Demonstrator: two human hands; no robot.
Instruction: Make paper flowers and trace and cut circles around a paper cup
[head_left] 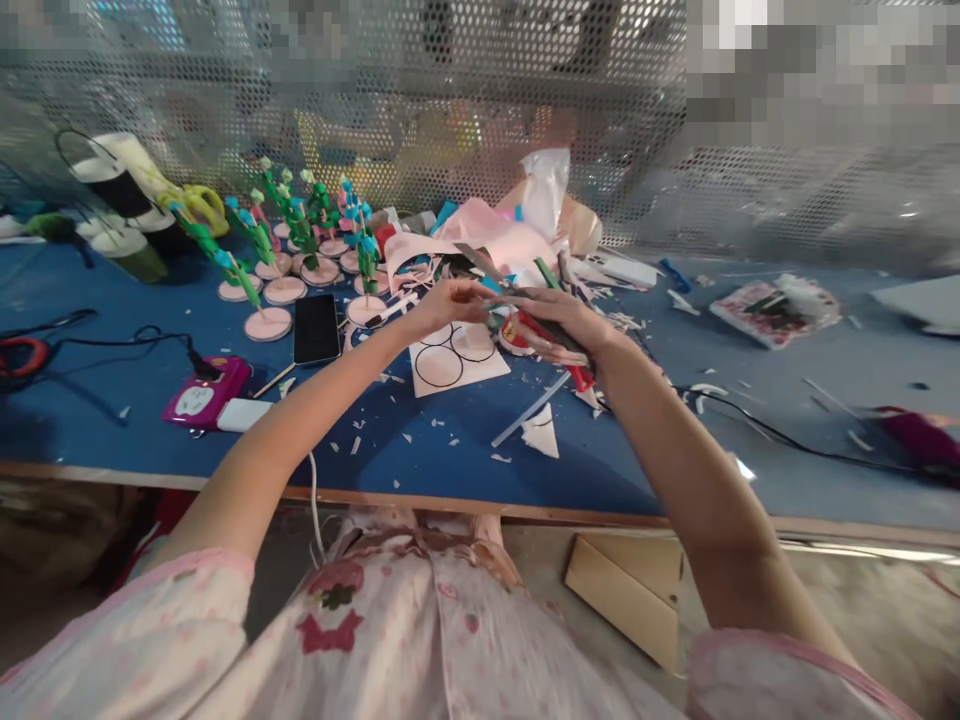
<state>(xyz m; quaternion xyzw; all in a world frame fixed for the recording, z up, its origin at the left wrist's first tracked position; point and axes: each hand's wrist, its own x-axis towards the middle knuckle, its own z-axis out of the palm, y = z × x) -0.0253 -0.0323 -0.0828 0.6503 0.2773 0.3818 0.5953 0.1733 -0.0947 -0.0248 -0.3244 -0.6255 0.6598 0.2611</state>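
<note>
My left hand [456,303] hovers above the white sheet with black circles [440,367]. Its fingers are curled together and blurred, and what they pinch is too small to make out. Close on its right is my right hand [561,315], fingers stretched toward the left fingertips and thumb apart below. Under this hand lies something with a red handle [580,378], partly covered by the palm. A dark grey strip [480,262] slants behind the fingertips. Beyond the hands sits a heap of pink sheet material [510,235] and scraps.
Several green and blue flower stems on round pink bases [268,323] stand at left. Nearby are a black phone [316,330] and a magenta power socket [208,392] with cables. White offcuts [541,432] litter the blue table. A patterned tray [776,308] sits right; perforated metal [480,110] rises behind.
</note>
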